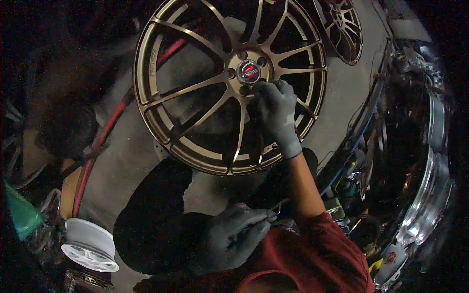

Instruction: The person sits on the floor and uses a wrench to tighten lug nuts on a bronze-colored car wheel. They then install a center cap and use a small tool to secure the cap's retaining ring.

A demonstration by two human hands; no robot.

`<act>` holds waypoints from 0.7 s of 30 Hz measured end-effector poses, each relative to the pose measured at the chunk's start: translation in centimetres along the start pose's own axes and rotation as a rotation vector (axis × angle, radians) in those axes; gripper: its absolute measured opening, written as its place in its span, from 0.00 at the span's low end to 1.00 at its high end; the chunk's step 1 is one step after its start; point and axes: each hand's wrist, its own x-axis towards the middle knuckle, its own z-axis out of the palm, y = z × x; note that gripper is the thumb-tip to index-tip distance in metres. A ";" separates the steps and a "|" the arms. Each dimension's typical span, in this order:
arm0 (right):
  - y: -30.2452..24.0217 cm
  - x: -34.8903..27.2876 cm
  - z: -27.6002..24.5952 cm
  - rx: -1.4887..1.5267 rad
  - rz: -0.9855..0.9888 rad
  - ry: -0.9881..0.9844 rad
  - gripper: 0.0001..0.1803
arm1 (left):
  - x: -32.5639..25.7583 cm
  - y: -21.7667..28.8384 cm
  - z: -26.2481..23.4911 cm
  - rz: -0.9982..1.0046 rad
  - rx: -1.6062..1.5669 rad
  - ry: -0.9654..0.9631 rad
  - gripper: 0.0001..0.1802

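Observation:
A large bronze multi-spoke wheel rim (238,141) stands in front of me, its face toward me. A shiny round centre cap (249,72) with a red middle sits in its hub, ringed by lug holes. My right hand (276,105), in a grey glove, reaches to the hub just below the cap. Its fingers are curled at a lug hole, and what they hold, if anything, is hidden. Low over my lap is my left hand (237,234), also grey-gloved. Its fingers are pinched together, with a small thin thing at the tips too dark to name.
A second bronze rim (348,34) is at the far right. On the left, a red hose (108,128) runs along the grey floor past a white rim (90,246). Along the right lie a blue cable (359,134) and clutter beside a shiny metal bumper-like piece (424,210).

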 end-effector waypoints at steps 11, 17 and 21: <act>0.0 0.6 0.9 -0.159 -0.051 -0.018 0.15 | -0.2 -0.3 -0.9 -0.024 -0.064 0.030 0.13; 0.1 0.8 1.5 -0.171 -0.061 0.005 0.14 | -0.4 -0.3 -1.2 -0.070 -0.065 0.008 0.12; 0.2 0.8 1.6 -0.156 -0.053 0.002 0.14 | -0.5 -0.5 -1.1 -0.069 -0.066 -0.002 0.12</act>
